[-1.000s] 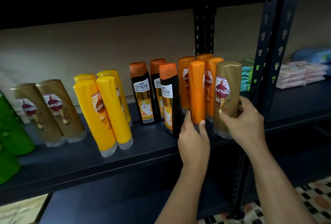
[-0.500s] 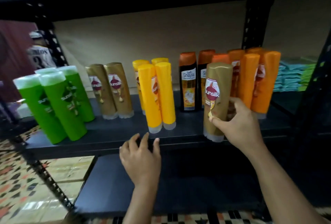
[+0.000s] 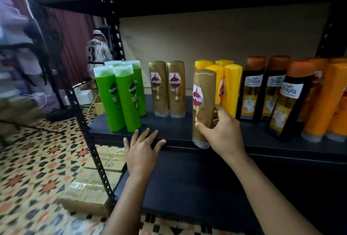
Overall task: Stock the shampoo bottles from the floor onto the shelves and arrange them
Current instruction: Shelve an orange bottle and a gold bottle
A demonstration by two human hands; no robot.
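My right hand [image 3: 222, 132] grips a gold Sunsilk bottle [image 3: 202, 101], cap down, at the front edge of the dark shelf [image 3: 174, 129]. It stands in front of the yellow bottles [image 3: 228, 86] and to the right of two gold bottles [image 3: 167, 88] standing further back. My left hand [image 3: 141, 150] rests on the shelf's front edge with fingers spread, holding nothing. Green bottles [image 3: 120, 95] stand at the shelf's left end. Black Shayla bottles [image 3: 272, 92] and orange bottles [image 3: 326, 99] fill the right.
A black perforated upright [image 3: 88, 133] rises at the shelf's left corner. A lower dark shelf [image 3: 187, 184] lies below my arms. Gold-wrapped packs [image 3: 93, 182] sit on the patterned tile floor at the left. A person in a numbered shirt [image 3: 97, 52] stands far behind.
My right hand has carried the gold bottle leftward, from beside the orange bottles to in front of the yellow ones. My left hand left the orange bottle and came down to the shelf edge.
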